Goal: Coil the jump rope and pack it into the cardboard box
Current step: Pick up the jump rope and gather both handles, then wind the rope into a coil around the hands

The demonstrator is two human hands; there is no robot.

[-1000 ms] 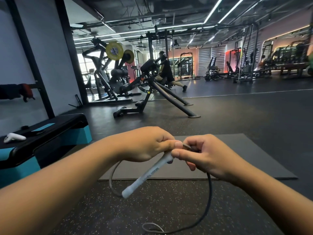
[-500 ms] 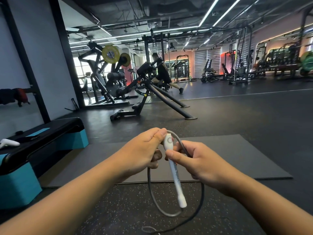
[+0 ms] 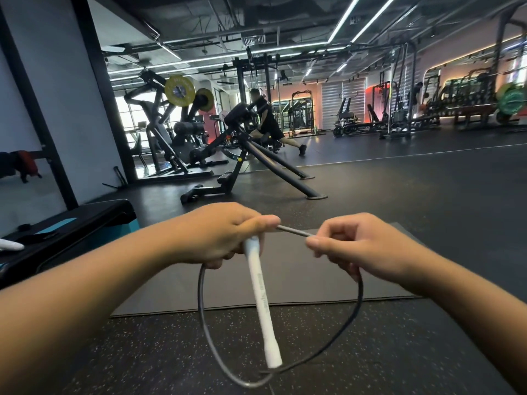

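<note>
My left hand point(image 3: 225, 232) grips the top of a white jump rope handle point(image 3: 262, 303), which hangs down and slightly right. A short straight piece of the grey rope point(image 3: 293, 231) spans the gap to my right hand point(image 3: 362, 246), which pinches it between thumb and fingers. Below both hands the rope point(image 3: 342, 329) hangs in a wide loop that reaches the bottom of the view. A second white handle point(image 3: 11, 245) lies on the step platform at the far left. No cardboard box is in view.
A dark exercise mat point(image 3: 285, 280) lies on the speckled floor under my hands. A black and teal step platform point(image 3: 71, 229) stands at the left. Gym machines point(image 3: 245, 155) and a person exercising point(image 3: 265, 121) are farther back.
My hands have moved apart, stretching a short piece of rope between them. The hanging loop has widened, and the white handle still hangs from my left hand.
</note>
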